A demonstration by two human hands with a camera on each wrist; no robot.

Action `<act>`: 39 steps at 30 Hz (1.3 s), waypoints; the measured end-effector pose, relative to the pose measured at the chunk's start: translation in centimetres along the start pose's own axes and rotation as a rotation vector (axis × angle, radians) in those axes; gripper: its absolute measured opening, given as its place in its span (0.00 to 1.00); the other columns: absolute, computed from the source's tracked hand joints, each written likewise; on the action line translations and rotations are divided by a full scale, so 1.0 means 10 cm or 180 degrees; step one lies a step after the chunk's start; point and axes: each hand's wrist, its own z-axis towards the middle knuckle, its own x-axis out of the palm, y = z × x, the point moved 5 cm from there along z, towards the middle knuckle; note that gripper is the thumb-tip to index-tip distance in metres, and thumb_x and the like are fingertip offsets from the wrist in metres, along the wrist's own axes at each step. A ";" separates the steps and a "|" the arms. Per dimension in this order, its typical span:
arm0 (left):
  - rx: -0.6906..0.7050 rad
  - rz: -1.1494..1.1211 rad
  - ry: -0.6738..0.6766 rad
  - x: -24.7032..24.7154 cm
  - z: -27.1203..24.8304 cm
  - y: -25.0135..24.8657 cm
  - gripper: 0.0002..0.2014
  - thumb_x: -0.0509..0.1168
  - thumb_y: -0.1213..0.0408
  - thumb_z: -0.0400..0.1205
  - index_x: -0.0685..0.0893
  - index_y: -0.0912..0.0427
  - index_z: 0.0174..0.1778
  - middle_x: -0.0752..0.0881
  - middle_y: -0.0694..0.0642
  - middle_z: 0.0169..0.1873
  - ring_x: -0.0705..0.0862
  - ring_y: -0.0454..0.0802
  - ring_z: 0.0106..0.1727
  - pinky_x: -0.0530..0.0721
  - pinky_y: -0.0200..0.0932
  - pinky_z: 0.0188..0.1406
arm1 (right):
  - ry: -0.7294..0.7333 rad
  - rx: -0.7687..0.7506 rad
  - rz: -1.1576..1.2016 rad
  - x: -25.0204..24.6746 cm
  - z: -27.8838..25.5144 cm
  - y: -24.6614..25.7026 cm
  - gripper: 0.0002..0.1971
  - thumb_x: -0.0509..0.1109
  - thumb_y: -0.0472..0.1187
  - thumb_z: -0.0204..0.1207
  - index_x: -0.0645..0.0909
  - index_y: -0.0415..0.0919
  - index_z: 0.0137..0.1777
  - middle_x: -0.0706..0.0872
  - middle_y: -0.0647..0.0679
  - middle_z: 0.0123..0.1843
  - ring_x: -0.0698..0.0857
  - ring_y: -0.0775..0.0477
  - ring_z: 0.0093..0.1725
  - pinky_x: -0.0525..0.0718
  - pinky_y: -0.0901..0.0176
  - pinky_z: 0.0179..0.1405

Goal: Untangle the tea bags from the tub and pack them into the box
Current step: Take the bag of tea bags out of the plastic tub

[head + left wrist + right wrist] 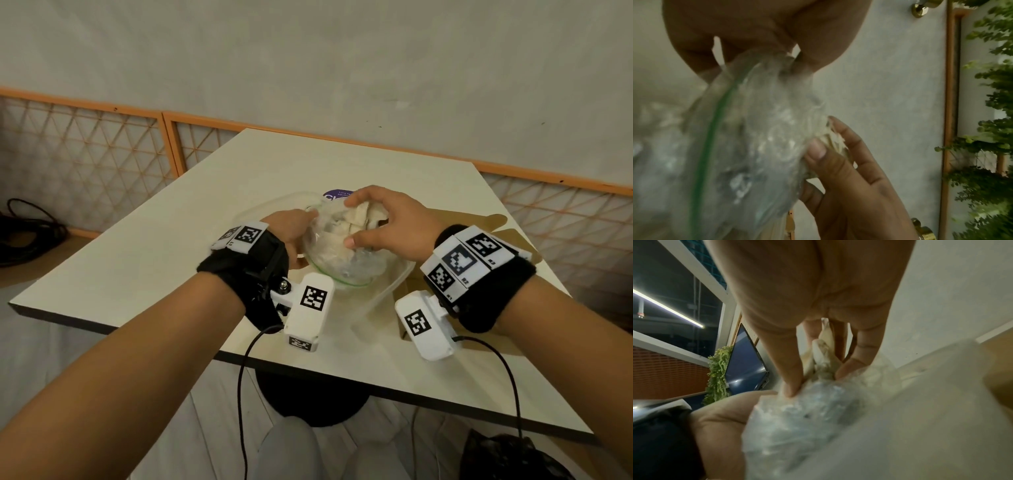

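A clear zip bag (329,263) with a green seal line sits over a clear plastic tub (394,281) at the table's middle. A beige clump of tea bags (337,236) bulges from the bag's top. My left hand (301,236) pinches the bag's left edge; in the left wrist view its fingers (803,53) bunch the plastic (756,129). My right hand (351,222) grips the clump from above, thumb near me and fingers on the far side. The right wrist view shows the fingers (789,369) pinching tea bags (824,356). A brown cardboard box (479,222) lies flat-looking under my right wrist.
A purple round item (337,196) shows just behind the tub. The cream table (171,260) stands on a black pedestal (308,404); its near edge runs under my wrists. Cables hang from both wrist cameras. An orange lattice fence (85,144) backs the table.
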 end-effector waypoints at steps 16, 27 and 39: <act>0.0393 0.0705 0.0013 -0.17 -0.32 -0.17 0.15 0.64 0.69 0.82 0.81 0.54 0.65 0.78 0.53 0.67 0.71 0.55 0.74 0.71 0.55 0.69 | -0.0292 0.0338 0.0998 0.00 0.15 -0.07 0.15 0.73 0.23 0.66 0.87 0.43 0.45 0.87 0.43 0.42 0.87 0.43 0.39 0.89 0.61 0.35; 0.2005 0.0722 -0.1050 -0.18 -0.40 -0.34 0.19 0.66 0.71 0.79 0.78 0.54 0.67 0.77 0.54 0.66 0.79 0.49 0.58 0.80 0.47 0.58 | -0.0713 0.0118 0.2542 -0.30 0.10 0.15 0.14 0.66 0.22 0.72 0.84 0.41 0.45 0.87 0.45 0.38 0.87 0.51 0.35 0.87 0.65 0.35; 0.0920 -0.0887 0.1000 0.25 -0.36 -0.51 0.14 0.59 0.49 0.85 0.81 0.52 0.58 0.84 0.55 0.44 0.84 0.51 0.44 0.87 0.41 0.35 | -0.0179 0.0038 0.0973 -0.05 0.34 0.60 0.14 0.71 0.27 0.70 0.80 0.40 0.53 0.84 0.43 0.38 0.84 0.55 0.26 0.83 0.64 0.23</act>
